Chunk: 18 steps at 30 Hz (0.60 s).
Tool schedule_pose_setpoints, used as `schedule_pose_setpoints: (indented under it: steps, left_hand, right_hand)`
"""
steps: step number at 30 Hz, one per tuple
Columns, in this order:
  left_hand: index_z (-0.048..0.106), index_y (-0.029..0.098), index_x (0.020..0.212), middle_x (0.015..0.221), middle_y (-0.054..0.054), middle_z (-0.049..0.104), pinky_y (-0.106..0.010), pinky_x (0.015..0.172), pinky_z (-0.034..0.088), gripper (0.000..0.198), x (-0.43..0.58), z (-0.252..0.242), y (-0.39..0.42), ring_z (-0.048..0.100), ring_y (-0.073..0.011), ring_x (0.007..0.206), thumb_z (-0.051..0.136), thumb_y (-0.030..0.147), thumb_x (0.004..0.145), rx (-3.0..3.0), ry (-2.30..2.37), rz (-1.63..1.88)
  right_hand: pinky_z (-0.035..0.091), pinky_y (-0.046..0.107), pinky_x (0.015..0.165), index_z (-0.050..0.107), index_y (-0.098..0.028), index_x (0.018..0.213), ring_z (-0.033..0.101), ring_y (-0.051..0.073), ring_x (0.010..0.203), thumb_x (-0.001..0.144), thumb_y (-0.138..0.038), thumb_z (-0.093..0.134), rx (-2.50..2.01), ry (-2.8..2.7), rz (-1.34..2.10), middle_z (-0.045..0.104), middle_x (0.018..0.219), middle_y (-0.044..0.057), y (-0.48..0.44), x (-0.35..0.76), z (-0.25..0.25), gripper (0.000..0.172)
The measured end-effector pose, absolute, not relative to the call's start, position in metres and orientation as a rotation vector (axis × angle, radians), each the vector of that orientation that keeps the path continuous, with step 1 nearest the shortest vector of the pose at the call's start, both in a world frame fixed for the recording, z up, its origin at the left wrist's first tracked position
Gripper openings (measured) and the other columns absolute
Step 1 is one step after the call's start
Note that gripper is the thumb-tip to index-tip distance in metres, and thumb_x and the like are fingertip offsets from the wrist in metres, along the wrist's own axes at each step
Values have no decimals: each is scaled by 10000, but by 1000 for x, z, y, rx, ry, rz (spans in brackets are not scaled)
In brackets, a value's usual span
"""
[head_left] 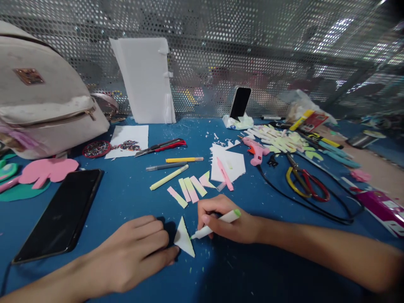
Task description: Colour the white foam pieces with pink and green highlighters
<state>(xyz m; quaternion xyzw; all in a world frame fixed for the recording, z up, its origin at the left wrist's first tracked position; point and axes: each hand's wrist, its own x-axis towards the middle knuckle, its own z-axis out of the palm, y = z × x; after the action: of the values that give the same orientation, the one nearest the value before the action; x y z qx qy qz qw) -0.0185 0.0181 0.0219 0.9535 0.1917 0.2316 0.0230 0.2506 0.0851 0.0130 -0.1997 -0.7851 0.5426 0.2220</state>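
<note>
In the head view, a small white triangular piece (183, 238) lies on the blue table, its right edge tinted pale green. My left hand (143, 248) is closed beside it, thumb and fingertips at its left corner. A white marker with a green end (217, 224) is held in my right hand (229, 214), its green tip touching the right edge of the triangle. Just beyond are several pink-and-yellow strips (190, 189) and a small pointed two-tone piece (207, 181). A yellow-green marker (169, 177), a grey marker (171, 164) and an orange-yellow marker (184, 160) lie behind them.
A black phone (59, 214) and a backpack (47, 92) are left. Behind lies a red cutter knife (164, 147). Rightward are a pink marker (225, 174) on white card (238, 162), a pink glue gun (256, 150), its cable, pliers (307, 185), a strip pile (280, 139) and a propped phone (240, 103).
</note>
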Motion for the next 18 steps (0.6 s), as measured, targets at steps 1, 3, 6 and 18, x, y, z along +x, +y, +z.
schedule_pose_setpoints:
  steps: [1, 3, 6, 18]
  left_hand:
    - [688, 140, 1092, 747, -28, 611, -348, 571, 339, 282, -19, 22, 18, 502, -189, 650, 406, 129, 1103, 2951, 602, 719]
    - [691, 129, 1097, 749, -31, 611, -348, 575, 330, 281, -19, 23, 19, 498, -192, 654, 410, 131, 1104, 2946, 600, 713]
    - [693, 119, 1095, 765, -41, 620, -347, 584, 329, 271, -19, 22, 19, 505, -196, 663, 422, 129, 1100, 2930, 594, 705]
    - [666, 101, 1119, 822, -65, 673, -339, 626, 389, 225, -25, 9, 17, 549, -199, 697, 463, 196, 1104, 2912, 635, 789]
  right_hand:
    - [377, 199, 506, 624, -138, 812, 532, 98, 514, 1038, -477, 504, -544, -2168, 1504, 605, 611, -2, 85, 250, 13, 424]
    - [377, 194, 505, 630, -134, 811, 530, 95, 510, 1035, -468, 516, -537, -2169, 1508, 605, 607, -2, 85, 250, 13, 418]
    - [375, 192, 502, 638, -131, 812, 527, 94, 505, 1027, -455, 535, -535, -2172, 1513, 608, 606, -1, 86, 250, 13, 401]
    - [394, 197, 516, 646, -118, 829, 558, 103, 519, 1039, -408, 511, -510, -2149, 1525, 613, 624, 18, 85, 252, 12, 383]
